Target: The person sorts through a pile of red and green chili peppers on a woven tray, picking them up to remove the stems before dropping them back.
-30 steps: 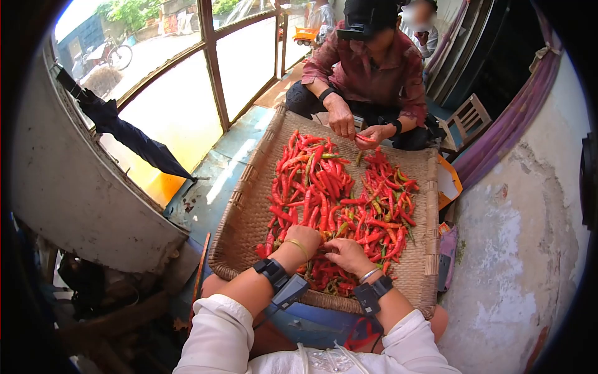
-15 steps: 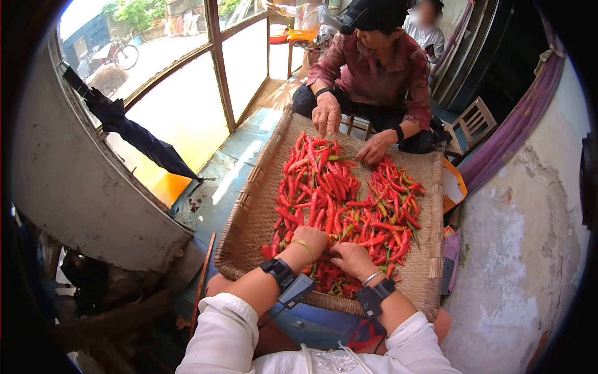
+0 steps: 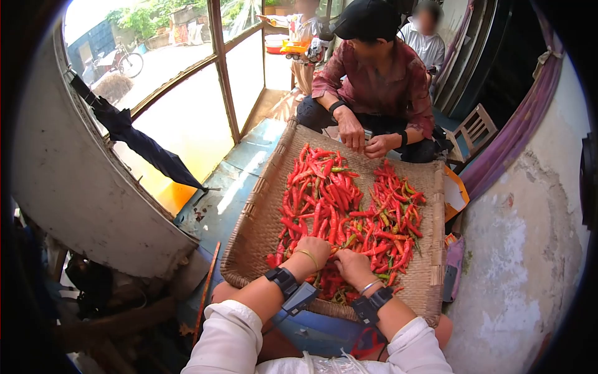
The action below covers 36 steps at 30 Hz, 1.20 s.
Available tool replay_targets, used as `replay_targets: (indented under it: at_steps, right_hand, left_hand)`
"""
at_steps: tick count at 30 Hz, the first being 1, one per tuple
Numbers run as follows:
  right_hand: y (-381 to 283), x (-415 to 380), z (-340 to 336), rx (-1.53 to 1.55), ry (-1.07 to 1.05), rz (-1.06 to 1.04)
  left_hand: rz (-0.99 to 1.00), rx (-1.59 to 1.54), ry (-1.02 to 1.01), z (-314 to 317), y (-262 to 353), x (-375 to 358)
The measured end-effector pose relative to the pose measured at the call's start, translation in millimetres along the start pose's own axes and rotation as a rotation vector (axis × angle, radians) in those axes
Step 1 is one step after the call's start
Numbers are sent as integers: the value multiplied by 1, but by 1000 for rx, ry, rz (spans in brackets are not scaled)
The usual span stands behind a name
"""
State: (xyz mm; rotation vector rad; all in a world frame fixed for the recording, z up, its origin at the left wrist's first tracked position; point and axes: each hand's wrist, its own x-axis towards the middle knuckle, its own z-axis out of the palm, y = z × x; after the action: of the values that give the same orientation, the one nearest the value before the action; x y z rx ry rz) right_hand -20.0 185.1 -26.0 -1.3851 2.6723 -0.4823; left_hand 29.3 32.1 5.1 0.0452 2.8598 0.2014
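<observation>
A wide woven tray (image 3: 250, 215) holds two heaps of red chili peppers (image 3: 324, 193), some with green stems or partly green skin. Over the near end of the peppers, my left hand (image 3: 313, 251) is closed with its fingers curled down. Close beside it, my right hand (image 3: 353, 267) has thumb and fingers pinched together. A chili pepper (image 3: 334, 252) shows between the two hands, and both appear to grip it; the fingertips are mostly hidden. More peppers lie under my wrists.
Across the tray a co-worker in a dark cap (image 3: 367, 19) works with both hands together over its far edge. Two other people are behind, one near a toy truck (image 3: 299, 48). A folded umbrella (image 3: 146, 146) leans at left. A wooden chair (image 3: 474, 134) stands at right.
The co-worker's hands have come up off the peppers and together. A person with the toy truck shows more fully behind. My hands stay close together, and the view has shifted slightly.
</observation>
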Motion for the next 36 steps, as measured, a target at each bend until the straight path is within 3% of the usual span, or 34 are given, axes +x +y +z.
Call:
replay_targets:
  at_steps: [8,16,18,21,27,30,32,36]
  right_hand:
    - [10,3,-18,484,192,133]
    - [14,4,-18,1011,96,351]
    - [13,5,-22,1303,81,433]
    - [14,4,-31,1498,100,479]
    - [26,1,-45,1826,103,449]
    - [29,0,-53,1874,161,396]
    - [29,-1,-50,1864,149,369]
    - [25,-1,-44,1923,93,316]
  left_hand:
    - [-66,-167,122,-16,3,1]
    - [23,-257,28,-25,9,-4]
    - [34,-249,20,-23,9,-5]
    - [69,-201,36,-10,5,1]
    - [11,-159,-25,-5,5,7]
    - [33,-301,104,-2,6,4]
    - [282,-548,301,-8,10,-2]
    - [417,-553,362,-3,14,2]
